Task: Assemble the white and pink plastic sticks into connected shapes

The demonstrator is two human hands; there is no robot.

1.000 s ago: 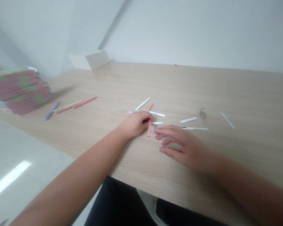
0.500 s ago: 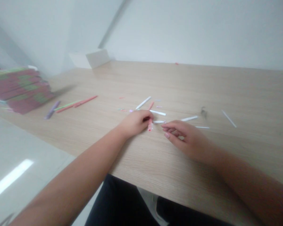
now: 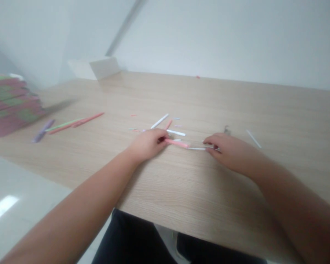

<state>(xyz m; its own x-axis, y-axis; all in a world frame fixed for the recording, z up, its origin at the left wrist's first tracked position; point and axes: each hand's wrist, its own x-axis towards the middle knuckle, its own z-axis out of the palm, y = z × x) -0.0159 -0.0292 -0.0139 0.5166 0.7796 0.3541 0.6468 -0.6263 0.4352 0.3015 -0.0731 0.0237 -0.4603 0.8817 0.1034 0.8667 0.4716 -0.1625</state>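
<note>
My left hand (image 3: 151, 145) rests on the table with its fingers closed around a pink straw (image 3: 180, 143), which points right. My right hand (image 3: 228, 150) hovers low over the wood, thumb and fingertips at a thin white stick (image 3: 197, 148). The stick's left end lies at the pink straw's tip; I cannot tell whether it is inside. Just beyond my left hand lie a white straw (image 3: 176, 132), another white straw (image 3: 160, 120) and a short pink piece (image 3: 168, 124). Small purplish bits (image 3: 178, 126) lie near them.
To the left lie a purple straw (image 3: 43, 131), a green straw (image 3: 62, 125) and pink straws (image 3: 88, 120). A pink-and-green stack (image 3: 11, 104) stands at far left, a white box (image 3: 104, 68) at the back. A small dark object (image 3: 227, 129) and thin stick (image 3: 253, 138) lie right.
The pink straw in my left hand has swung from pointing toward me to pointing right. My right hand has moved slightly right, and the thin white stick now spans the gap between my hands.
</note>
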